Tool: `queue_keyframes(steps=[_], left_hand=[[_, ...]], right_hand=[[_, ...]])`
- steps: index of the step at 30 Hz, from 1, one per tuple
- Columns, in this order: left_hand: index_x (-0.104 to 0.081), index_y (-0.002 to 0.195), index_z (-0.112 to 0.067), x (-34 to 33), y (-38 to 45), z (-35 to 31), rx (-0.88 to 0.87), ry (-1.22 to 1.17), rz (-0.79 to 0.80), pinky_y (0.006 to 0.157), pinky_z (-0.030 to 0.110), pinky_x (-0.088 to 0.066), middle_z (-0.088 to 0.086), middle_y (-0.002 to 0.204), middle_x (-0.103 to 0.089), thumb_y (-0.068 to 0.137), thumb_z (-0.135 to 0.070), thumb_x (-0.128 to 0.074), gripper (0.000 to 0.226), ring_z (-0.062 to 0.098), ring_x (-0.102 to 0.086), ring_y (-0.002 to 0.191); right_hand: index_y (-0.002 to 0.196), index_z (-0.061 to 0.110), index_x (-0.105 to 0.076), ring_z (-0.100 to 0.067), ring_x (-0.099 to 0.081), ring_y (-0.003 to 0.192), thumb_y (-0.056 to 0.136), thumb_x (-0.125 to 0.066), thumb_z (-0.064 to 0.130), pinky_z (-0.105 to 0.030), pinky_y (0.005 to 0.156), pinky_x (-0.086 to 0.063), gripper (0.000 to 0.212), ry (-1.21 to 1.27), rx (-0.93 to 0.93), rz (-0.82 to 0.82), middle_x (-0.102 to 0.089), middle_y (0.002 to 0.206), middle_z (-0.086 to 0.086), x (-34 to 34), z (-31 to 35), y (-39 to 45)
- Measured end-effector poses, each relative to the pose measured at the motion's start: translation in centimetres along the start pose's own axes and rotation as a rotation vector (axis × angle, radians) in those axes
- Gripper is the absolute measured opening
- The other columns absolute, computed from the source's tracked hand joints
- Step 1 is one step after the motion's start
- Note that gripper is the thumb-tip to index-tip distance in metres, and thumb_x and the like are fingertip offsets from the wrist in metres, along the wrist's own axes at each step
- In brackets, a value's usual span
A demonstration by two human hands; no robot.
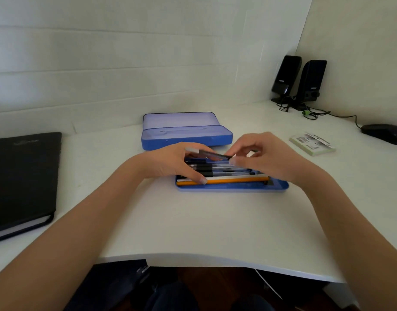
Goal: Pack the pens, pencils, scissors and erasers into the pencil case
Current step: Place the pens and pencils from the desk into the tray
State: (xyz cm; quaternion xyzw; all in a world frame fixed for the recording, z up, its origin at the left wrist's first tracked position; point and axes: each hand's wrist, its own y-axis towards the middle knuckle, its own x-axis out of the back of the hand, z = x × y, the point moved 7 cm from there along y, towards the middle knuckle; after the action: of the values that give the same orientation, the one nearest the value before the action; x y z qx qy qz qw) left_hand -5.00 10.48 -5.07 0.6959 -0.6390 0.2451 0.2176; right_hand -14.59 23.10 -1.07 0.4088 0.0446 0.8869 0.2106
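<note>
A blue tray [232, 187] lies at the middle of the white desk, holding several black-and-clear pens [229, 170] and an orange pencil [233, 180] along its near side. Behind it stands the blue pencil case [186, 140], lid open, its inside bare. My left hand [173, 162] rests on the tray's left end, thumb on the pencil, fingers pinching one end of a dark pen [212, 154]. My right hand [267, 156] hovers over the tray's right half and pinches the same pen's other end. Both hands hide part of the tray's contents.
A black notebook [22, 176] lies at the left desk edge. Two black speakers [298, 79] with cables stand at the back right, a dark mouse [383, 133] beyond them. A white printed pack [312, 143] lies right of my hands. The desk's front edge [215, 263] curves near me.
</note>
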Motion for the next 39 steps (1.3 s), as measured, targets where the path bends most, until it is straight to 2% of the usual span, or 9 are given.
queue_keyframes(steps=[3,6,11,18,20,22,25,32,39], left_hand=[[-0.061,0.116,-0.038,-0.1,0.0,0.1,-0.002,-0.013,0.012,0.098,0.019,-0.041,-0.022,0.118,-0.061,0.074,-0.015,-0.077,0.050,-0.005,-0.054,0.114],[-0.062,0.115,-0.038,-0.1,0.1,0.2,0.000,-0.030,0.006,0.101,0.024,-0.042,-0.018,0.121,-0.061,0.073,-0.017,-0.076,0.049,-0.001,-0.054,0.116],[-0.061,0.114,-0.041,-0.1,0.1,0.1,0.006,-0.016,0.009,0.105,0.030,-0.042,-0.016,0.122,-0.060,0.069,-0.025,-0.078,0.050,0.002,-0.054,0.118],[-0.060,0.114,-0.043,-0.3,-0.2,-0.1,0.015,0.001,0.032,0.099,0.021,-0.042,-0.018,0.120,-0.059,0.071,-0.026,-0.079,0.050,-0.001,-0.054,0.114],[-0.059,0.112,-0.048,-0.4,-0.2,-0.2,0.019,0.046,0.044,0.097,0.019,-0.041,-0.021,0.119,-0.057,0.067,-0.033,-0.079,0.052,-0.003,-0.052,0.113],[-0.059,0.111,-0.049,-0.5,-0.3,-0.3,0.014,0.072,0.042,0.100,0.021,-0.040,-0.022,0.121,-0.055,0.065,-0.036,-0.078,0.052,-0.003,-0.050,0.115],[-0.059,0.111,-0.049,-0.4,-0.2,-0.3,0.016,0.070,0.037,0.102,0.023,-0.040,-0.022,0.122,-0.055,0.066,-0.033,-0.079,0.051,-0.003,-0.050,0.116],[-0.060,0.111,-0.047,-0.3,-0.1,-0.3,0.017,0.087,0.040,0.103,0.023,-0.039,-0.022,0.121,-0.056,0.068,-0.030,-0.079,0.050,-0.006,-0.049,0.116],[-0.058,0.113,-0.049,-0.2,0.1,-0.2,0.024,0.101,0.068,0.103,0.024,-0.039,-0.021,0.121,-0.054,0.065,-0.031,-0.080,0.056,-0.003,-0.048,0.117]], right_hand=[[0.078,0.020,-0.074,0.000,-0.060,0.064,0.077,-0.075,0.014,-0.008,0.066,-0.044,0.006,0.009,-0.045,0.192,-0.069,0.071,0.006,-1.3,-0.3,-0.3],[0.073,0.024,-0.073,0.000,-0.057,0.063,0.077,-0.076,0.015,-0.007,0.064,-0.043,0.010,-0.009,-0.094,0.320,-0.073,0.077,0.000,-2.2,-0.6,-0.7],[0.070,0.019,-0.067,0.003,-0.050,0.054,0.077,-0.075,0.018,-0.008,0.055,-0.039,0.011,-0.080,-0.094,0.315,-0.062,0.063,0.011,-2.6,-0.6,-0.7],[0.069,0.016,-0.064,-0.002,-0.042,0.053,0.075,-0.075,0.035,-0.014,0.051,-0.031,0.023,-0.160,-0.074,0.266,-0.052,0.056,0.010,-3.0,-0.5,-0.4],[0.071,0.014,-0.065,-0.003,-0.043,0.053,0.076,-0.072,0.041,-0.017,0.055,-0.033,0.028,-0.124,-0.109,0.181,-0.052,0.056,0.010,-1.9,-0.9,-0.1],[0.073,0.015,-0.064,-0.007,-0.047,0.057,0.080,-0.068,0.042,-0.022,0.058,-0.037,0.027,-0.140,-0.162,-0.041,-0.056,0.062,0.007,0.8,-2.2,0.3],[0.087,0.017,-0.068,-0.013,-0.055,0.073,0.084,-0.067,0.036,-0.029,0.064,-0.047,0.019,-0.350,-0.282,-0.293,-0.065,0.086,0.000,4.5,-4.9,0.0],[0.091,0.022,-0.071,-0.022,-0.060,0.096,0.081,-0.068,0.025,-0.045,0.091,-0.047,0.011,-0.555,-0.453,-0.255,-0.068,0.098,-0.001,4.5,-7.1,-0.3],[0.092,0.019,-0.070,-0.021,-0.061,0.086,0.085,-0.060,0.023,-0.033,0.075,-0.048,0.012,-0.660,-0.403,-0.287,-0.069,0.093,0.000,4.3,-6.8,0.0]])
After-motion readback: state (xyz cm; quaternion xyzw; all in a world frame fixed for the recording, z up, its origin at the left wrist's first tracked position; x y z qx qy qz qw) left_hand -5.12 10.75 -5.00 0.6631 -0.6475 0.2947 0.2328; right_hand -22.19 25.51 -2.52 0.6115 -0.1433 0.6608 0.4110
